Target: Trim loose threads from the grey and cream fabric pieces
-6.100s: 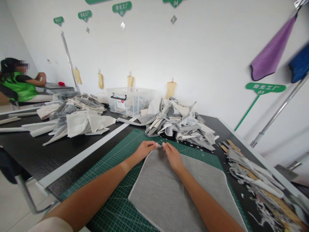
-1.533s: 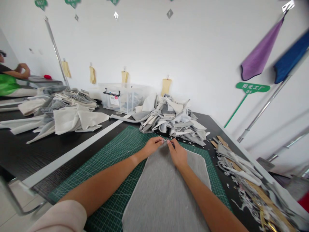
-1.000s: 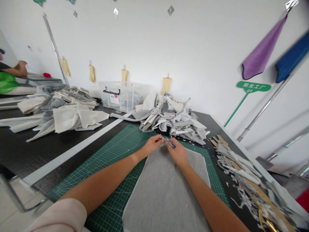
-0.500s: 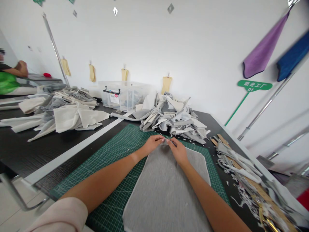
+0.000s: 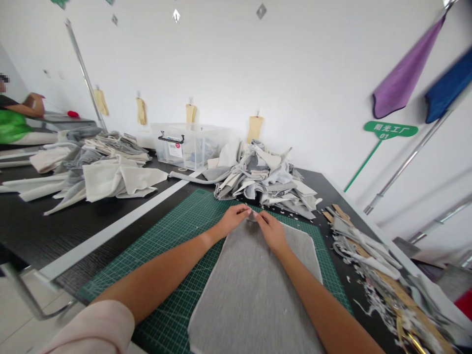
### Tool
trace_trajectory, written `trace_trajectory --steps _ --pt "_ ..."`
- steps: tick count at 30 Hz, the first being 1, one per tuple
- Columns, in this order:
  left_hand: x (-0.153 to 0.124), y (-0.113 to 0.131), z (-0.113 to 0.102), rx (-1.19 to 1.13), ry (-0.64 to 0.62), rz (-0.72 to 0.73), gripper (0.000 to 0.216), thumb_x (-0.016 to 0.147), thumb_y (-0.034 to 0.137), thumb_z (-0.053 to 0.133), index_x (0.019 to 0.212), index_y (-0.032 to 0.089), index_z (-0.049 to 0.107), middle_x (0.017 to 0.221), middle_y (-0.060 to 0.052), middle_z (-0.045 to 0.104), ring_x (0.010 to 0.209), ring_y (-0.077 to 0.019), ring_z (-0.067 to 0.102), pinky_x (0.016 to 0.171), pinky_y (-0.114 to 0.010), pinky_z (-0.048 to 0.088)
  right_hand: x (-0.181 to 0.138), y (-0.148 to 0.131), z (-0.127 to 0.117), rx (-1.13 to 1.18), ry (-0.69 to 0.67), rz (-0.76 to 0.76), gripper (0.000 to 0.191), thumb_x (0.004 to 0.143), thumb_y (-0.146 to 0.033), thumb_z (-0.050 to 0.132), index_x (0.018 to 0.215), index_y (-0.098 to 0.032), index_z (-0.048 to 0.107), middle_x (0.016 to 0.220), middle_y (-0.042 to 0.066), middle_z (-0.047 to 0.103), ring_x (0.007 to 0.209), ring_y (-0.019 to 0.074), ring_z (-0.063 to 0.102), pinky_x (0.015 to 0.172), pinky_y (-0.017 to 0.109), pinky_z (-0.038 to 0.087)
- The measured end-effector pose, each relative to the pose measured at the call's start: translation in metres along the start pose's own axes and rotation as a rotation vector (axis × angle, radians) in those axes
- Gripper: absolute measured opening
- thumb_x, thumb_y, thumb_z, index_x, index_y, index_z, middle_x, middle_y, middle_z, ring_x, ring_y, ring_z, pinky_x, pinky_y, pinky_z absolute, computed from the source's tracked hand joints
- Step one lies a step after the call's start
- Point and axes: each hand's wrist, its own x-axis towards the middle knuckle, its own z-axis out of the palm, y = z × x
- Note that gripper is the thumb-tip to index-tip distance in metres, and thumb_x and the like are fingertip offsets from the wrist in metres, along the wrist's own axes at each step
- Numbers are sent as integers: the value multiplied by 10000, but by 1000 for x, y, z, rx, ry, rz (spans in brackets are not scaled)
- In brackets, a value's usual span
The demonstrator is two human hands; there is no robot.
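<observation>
Both hands working the far corner of a grey cloth panel (image 5: 254, 290) laid flat on a green cutting mat (image 5: 173, 231).

The left hand (image 5: 230, 221) and the right hand (image 5: 273, 231) meet fingertip to fingertip at the panel's far corner, each pinching its edge. Whether a small tool sits between the fingers cannot be told. The rest of the panel lies smooth on the mat, running back under both forearms. A heap of pale offcuts (image 5: 265, 184) lies just beyond the hands, and loose trimmings (image 5: 368, 250) lie along the right side of the black table (image 5: 55, 231). Judged from this view, the corner is best handled with a light, close pinch, the wrists low so that the panel does not lift or crease, and the work kept apart from the offcuts.
</observation>
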Motion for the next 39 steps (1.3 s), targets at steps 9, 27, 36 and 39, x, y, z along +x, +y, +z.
trace_trajectory --steps 9,27,36,39 --pt "1 -4 0 -14 -16 -2 315 913 406 571 1011 148 723 978 -63 719 938 -193 629 870 -292 469 -2 -1 1 -51 -14 -10 503 972 -640 329 855 -249 623 740 -9 661 705 191 596 631 263 342" --pt "1 -12 0 -5 -13 -20 301 900 369 585 1016 137 737 981 -74 736 928 -194 650 866 -291 482 -2 4 3 -87 -58 -60 454 1001 -601 317 863 -251 570 743 -7 647 701 184 608 608 260 306" --pt "0 -9 0 -39 -29 -34 306 889 367 611 1033 134 747 1014 -90 747 951 -202 666 879 -298 488 -1 8 6 -107 -71 -59 449 1012 -591 303 843 -245 535 732 1 630 708 188 606 615 261 306" --pt "0 -8 0 -42 -43 -43 317 890 375 612 1038 131 749 1029 -94 749 964 -206 669 889 -302 490 0 9 7 -103 -72 -63 443 1015 -580 302 839 -242 528 733 4 628 713 189 607 623 261 314"
